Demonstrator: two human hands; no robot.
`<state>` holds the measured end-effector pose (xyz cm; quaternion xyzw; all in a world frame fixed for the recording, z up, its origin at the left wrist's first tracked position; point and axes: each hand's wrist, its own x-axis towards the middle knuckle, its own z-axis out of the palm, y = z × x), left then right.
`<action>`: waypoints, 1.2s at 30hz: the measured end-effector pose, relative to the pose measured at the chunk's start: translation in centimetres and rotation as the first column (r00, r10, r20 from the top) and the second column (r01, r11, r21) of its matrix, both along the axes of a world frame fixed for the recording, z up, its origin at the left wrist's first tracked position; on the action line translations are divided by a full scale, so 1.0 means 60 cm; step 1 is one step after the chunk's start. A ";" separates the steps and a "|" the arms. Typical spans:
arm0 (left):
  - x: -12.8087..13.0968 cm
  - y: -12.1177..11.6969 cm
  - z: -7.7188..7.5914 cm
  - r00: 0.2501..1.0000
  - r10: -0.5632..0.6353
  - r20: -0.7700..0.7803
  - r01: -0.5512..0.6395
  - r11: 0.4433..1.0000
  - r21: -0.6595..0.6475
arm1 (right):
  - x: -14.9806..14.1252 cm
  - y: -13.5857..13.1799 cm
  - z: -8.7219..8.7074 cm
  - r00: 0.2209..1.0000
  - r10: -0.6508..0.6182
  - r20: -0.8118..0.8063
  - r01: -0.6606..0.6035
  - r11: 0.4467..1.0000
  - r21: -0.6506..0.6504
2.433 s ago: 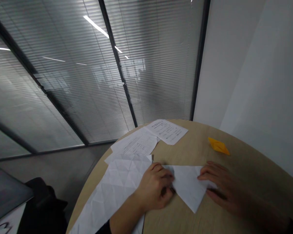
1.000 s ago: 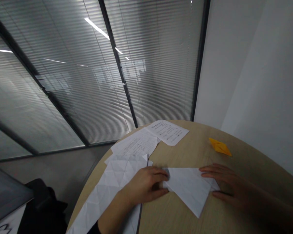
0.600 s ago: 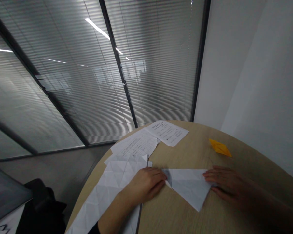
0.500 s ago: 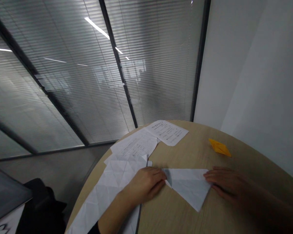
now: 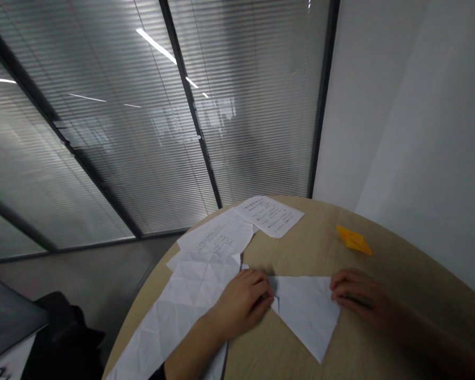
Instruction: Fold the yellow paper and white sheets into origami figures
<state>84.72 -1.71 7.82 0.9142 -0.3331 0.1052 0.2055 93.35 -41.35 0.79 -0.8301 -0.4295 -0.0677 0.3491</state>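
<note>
A folded sheet of white paper [image 5: 309, 306] lies on the wooden table between my hands, its long edge at the far side and a point toward me. My left hand [image 5: 247, 295] has its curled fingers closed on the paper's left corner, where a small flap shows beneath. At the right corner, the fingertips of my right hand [image 5: 356, 293] are pinched on the paper's edge. A larger creased white sheet [image 5: 174, 311] with triangular fold lines runs under my left forearm. Beyond my right hand sits a small folded orange paper piece [image 5: 353, 240].
Printed sheets [image 5: 271, 215] overlap at the far side of the round table [image 5: 312, 221]. A glass partition with blinds [image 5: 261, 105] and a pale wall [image 5: 411, 132] stand behind it. Dark items [image 5: 63, 332] are at the lower left, beside the table.
The near point of the folded paper has come further toward me, and its visible face looks taller. Both hands stay at its corners, with small shifts of the fingers.
</note>
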 end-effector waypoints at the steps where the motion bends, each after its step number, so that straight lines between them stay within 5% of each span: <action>1: 0.000 -0.002 -0.002 1.000 0.015 -0.008 -0.015 1.000 -0.007 | 0.001 0.002 -0.004 1.000 -0.005 0.009 0.005 1.000 0.002; 8: -0.004 -0.006 -0.013 0.995 0.097 -0.024 -0.099 0.994 -0.049 | 0.010 -0.006 -0.029 0.992 -0.059 0.108 0.064 0.997 -0.049; 15: -0.001 -0.004 -0.015 0.992 0.075 -0.102 -0.081 0.995 -0.056 | 0.008 -0.011 -0.024 0.999 -0.048 0.001 0.048 0.988 -0.149; 24: 0.002 -0.005 -0.022 0.992 0.054 -0.112 -0.070 0.987 -0.147 | -0.008 0.000 -0.002 0.994 -0.108 -0.025 0.108 0.994 -0.027; 36: 0.004 -0.004 -0.022 0.992 0.005 -0.126 -0.028 0.982 -0.188 | -0.017 0.019 0.015 0.996 -0.084 -0.031 0.083 0.996 -0.019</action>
